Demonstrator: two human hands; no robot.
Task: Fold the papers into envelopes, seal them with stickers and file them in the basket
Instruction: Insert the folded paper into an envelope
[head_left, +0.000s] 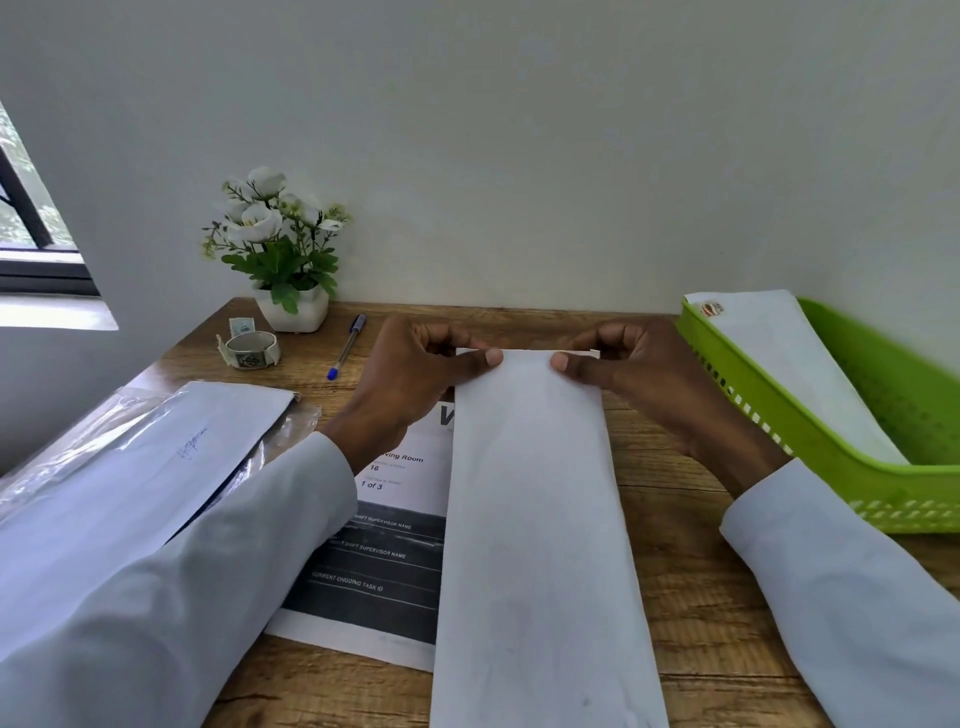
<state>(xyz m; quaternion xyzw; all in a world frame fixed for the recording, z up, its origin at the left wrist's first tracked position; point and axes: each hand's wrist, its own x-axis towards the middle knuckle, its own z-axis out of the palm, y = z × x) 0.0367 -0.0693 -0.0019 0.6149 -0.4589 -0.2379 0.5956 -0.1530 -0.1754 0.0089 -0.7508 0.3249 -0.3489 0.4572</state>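
— What does the room look like?

— A wooden surface stands against a plain pale wall, with a dark-framed window off to the left of it.

— And taking the folded paper as the landmark, what lies around it?

— The folded paper is a long white strip running down the middle of the surface towards the person. Left of it, partly under it, lies a printed form with dark bands. Further left is a stack of papers in clear plastic. Beyond it to the left are a blue pen, a roll of stickers and a white pot of white flowers by the wall. To its right stands a green basket holding a sealed envelope with a sticker on its far end.

— Where are the hands?

— Both are at the paper's far edge. The left hand pinches the far left corner, thumb on top and fingers curled behind. The right hand pinches the far right corner in the same way.
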